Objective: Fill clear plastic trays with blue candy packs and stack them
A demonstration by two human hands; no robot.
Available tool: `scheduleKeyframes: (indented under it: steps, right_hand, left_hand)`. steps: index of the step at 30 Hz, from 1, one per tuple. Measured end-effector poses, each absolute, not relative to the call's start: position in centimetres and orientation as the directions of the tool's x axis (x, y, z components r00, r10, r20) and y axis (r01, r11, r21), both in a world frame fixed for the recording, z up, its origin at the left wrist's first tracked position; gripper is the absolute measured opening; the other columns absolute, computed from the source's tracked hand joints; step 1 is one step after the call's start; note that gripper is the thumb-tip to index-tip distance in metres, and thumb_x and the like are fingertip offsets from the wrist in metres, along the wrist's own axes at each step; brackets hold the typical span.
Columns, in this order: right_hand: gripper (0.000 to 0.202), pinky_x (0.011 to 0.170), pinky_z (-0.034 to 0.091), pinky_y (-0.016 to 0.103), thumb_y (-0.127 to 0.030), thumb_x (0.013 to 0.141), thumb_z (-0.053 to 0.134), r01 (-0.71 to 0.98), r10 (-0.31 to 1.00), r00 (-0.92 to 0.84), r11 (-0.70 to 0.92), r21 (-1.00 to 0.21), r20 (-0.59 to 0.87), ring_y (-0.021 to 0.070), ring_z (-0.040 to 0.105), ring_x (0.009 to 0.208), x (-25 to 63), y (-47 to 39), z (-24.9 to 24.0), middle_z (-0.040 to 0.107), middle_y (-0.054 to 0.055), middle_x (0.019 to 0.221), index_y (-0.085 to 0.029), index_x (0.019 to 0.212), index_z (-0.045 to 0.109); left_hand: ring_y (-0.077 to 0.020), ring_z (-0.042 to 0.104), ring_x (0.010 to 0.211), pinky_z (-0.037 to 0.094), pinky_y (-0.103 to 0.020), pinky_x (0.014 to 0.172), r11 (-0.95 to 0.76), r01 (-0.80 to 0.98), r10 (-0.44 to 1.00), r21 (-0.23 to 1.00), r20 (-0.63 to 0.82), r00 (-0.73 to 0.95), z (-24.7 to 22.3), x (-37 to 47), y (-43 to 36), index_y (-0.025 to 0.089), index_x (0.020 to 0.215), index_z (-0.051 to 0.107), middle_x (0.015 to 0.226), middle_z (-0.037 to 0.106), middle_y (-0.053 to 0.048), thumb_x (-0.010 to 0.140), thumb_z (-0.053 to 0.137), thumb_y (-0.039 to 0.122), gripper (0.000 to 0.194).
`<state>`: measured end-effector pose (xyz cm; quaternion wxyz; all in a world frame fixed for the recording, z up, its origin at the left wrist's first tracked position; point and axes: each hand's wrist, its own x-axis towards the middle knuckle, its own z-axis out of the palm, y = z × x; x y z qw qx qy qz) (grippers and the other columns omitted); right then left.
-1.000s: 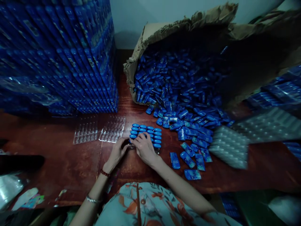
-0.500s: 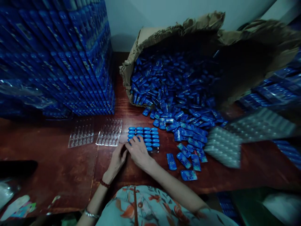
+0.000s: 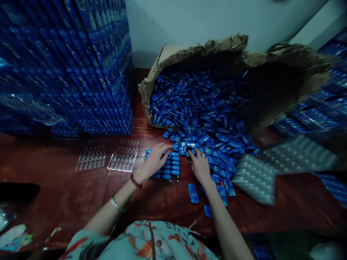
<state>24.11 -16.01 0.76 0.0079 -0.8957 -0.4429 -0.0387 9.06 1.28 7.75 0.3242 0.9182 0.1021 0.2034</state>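
A clear blister tray (image 3: 173, 177) filled with rows of blue capsule-shaped pieces lies on the red-brown table (image 3: 81, 195). My left hand (image 3: 154, 161) stretches over that tray, fingertips at the near edge of the pile of loose blue packets (image 3: 206, 119). My right hand (image 3: 200, 166) rests palm down on the same pile's near edge, fingers spread among the packets. Whether either hand has taken hold of a packet cannot be seen. The pile spills from a torn cardboard box (image 3: 195, 54) lying on its side.
Two empty clear trays (image 3: 123, 156) (image 3: 91, 157) lie left of the filled one. A tall stack of blue cartons (image 3: 67, 65) stands at the back left. Stacked clear trays (image 3: 256, 177) sit at the right. A few stray packets (image 3: 193, 192) lie near the table's front.
Both hands left the near left corner of the filled tray and reached forward to the loose pile; the right hand swung out to the right. The camera tilted slightly.
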Motion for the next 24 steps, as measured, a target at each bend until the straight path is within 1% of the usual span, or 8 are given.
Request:
scheduleKeyframes:
  steps: [2, 4, 9, 11, 13, 16, 20, 24]
  right_hand:
    - [0.051, 0.075, 0.043, 0.037, -0.006, 0.079, 0.046, 0.812, 0.811, 0.582, -0.584, 0.019, 0.054, 0.0262, 0.049, 0.098, 22.9, -16.4, 0.4, 0.050, 0.014, 0.123, -0.022, 0.127, 0.049]
    - [0.050, 0.075, 0.044, 0.038, -0.005, 0.080, 0.042, 0.811, 0.809, 0.585, -0.585, -0.024, 0.052, 0.0259, 0.050, 0.097, 21.5, -17.2, 0.1, 0.051, 0.015, 0.120, -0.021, 0.127, 0.049]
    - [0.052, 0.082, 0.047, 0.037, -0.019, 0.087, 0.040, 0.734, 0.755, 0.644, -0.566, -0.375, 0.121, 0.0244, 0.049, 0.110, 20.0, -20.0, -0.5, 0.044, 0.012, 0.124, -0.024, 0.138, 0.033]
    - [0.055, 0.081, 0.049, 0.034, -0.029, 0.088, 0.042, 0.679, 0.718, 0.683, -0.557, -0.479, 0.133, 0.0226, 0.052, 0.109, 20.3, -20.5, -0.6, 0.041, 0.011, 0.125, -0.026, 0.141, 0.026]
    - [0.054, 0.078, 0.050, 0.033, -0.035, 0.088, 0.043, 0.653, 0.703, 0.703, -0.581, -0.486, 0.105, 0.0223, 0.055, 0.104, 20.9, -20.4, -0.6, 0.042, 0.011, 0.123, -0.026, 0.139, 0.029]
    - [0.042, 0.076, 0.049, 0.034, -0.036, 0.086, 0.049, 0.678, 0.718, 0.696, -0.640, -0.361, 0.035, 0.0245, 0.057, 0.097, 21.6, -19.2, -0.6, 0.049, 0.011, 0.112, -0.021, 0.125, 0.046]
    - [0.033, 0.076, 0.047, 0.035, -0.034, 0.079, 0.060, 0.712, 0.728, 0.685, -0.661, -0.235, 0.028, 0.0273, 0.054, 0.096, 21.9, -17.8, -0.4, 0.053, 0.013, 0.103, -0.017, 0.106, 0.052]
    - [0.030, 0.073, 0.046, 0.034, -0.034, 0.079, 0.058, 0.662, 0.696, 0.714, -0.634, -0.400, 0.079, 0.0251, 0.055, 0.092, 21.9, -18.2, -0.4, 0.056, 0.011, 0.097, -0.017, 0.102, 0.049]
  left_hand:
    - [-0.0200, 0.057, 0.102, 0.044, -0.033, 0.090, -0.871, 0.127, 0.169, 0.475, 0.047, 0.985, 8.0, 13.0, 1.6, 0.019, 0.109, 0.058, 0.109, 0.061, -0.009, 0.090, 0.040, 0.018, 0.025]
    - [-0.0232, 0.058, 0.102, 0.044, -0.035, 0.089, -0.921, 0.187, 0.131, 0.341, -0.182, 0.974, 7.7, 16.4, 1.9, 0.016, 0.107, 0.058, 0.110, 0.060, -0.012, 0.088, 0.045, 0.021, 0.023]
    - [-0.0269, 0.061, 0.096, 0.049, -0.033, 0.079, -0.923, 0.257, 0.147, 0.285, -0.355, 0.923, 6.0, 21.2, 2.3, 0.012, 0.112, 0.050, 0.110, 0.059, -0.017, 0.073, 0.068, 0.025, 0.046]
    - [-0.0267, 0.061, 0.098, 0.048, -0.032, 0.079, -0.921, 0.258, 0.139, 0.293, -0.371, 0.918, 5.4, 21.8, 2.3, 0.012, 0.117, 0.045, 0.112, 0.059, -0.018, 0.072, 0.069, 0.021, 0.052]
    - [-0.0266, 0.061, 0.098, 0.048, -0.031, 0.078, -0.915, 0.266, 0.141, 0.302, -0.378, 0.915, 5.0, 21.9, 2.4, 0.012, 0.120, 0.040, 0.111, 0.060, -0.018, 0.071, 0.068, 0.017, 0.057]
    - [-0.0261, 0.064, 0.091, 0.049, -0.030, 0.073, -0.903, 0.286, 0.152, 0.322, -0.383, 0.911, 4.9, 21.6, 3.0, 0.012, 0.122, 0.039, 0.103, 0.064, -0.016, 0.067, 0.067, 0.012, 0.061]
    - [-0.0241, 0.061, 0.097, 0.048, -0.029, 0.080, -0.880, 0.284, 0.167, 0.381, -0.311, 0.935, 6.3, 19.7, 5.2, 0.013, 0.113, 0.050, 0.106, 0.064, -0.012, 0.072, 0.063, 0.015, 0.044]
    - [-0.0195, 0.059, 0.100, 0.046, -0.029, 0.087, -0.764, 0.211, 0.215, 0.610, -0.068, 0.974, 8.1, 13.5, 7.8, 0.013, 0.115, 0.052, 0.111, 0.062, -0.008, 0.084, 0.051, 0.028, 0.035]
